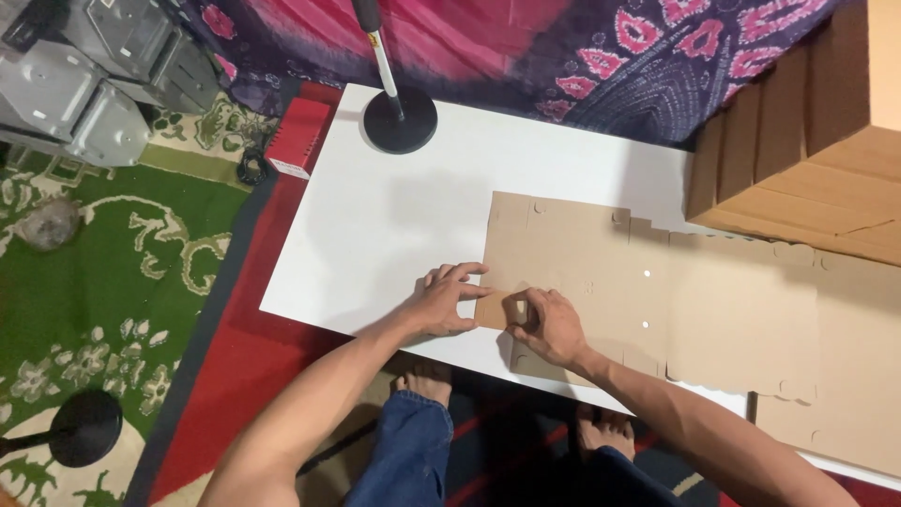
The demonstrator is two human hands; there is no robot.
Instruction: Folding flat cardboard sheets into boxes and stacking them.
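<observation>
A white table (394, 225) stands over a patterned rug (103, 282), with stacked cardboard boxes (807, 141) at its far right corner and a black round stand base (400, 120) at its far left. A flat die-cut cardboard sheet (601, 272) lies unfolded across the table's right half. The left hand (446, 300) rests fingers spread at the sheet's near left edge, while the right hand (549, 324), half-curled, pinches a small flap (502, 302) there.

Bare white table (375, 225) lies open leftward; lamp base (400, 120) and stacked cartons (798, 141) block the far side.

Small red box (298, 137) off the table's far-left corner, stacked brown cardboard boxes (807, 131) far right
</observation>
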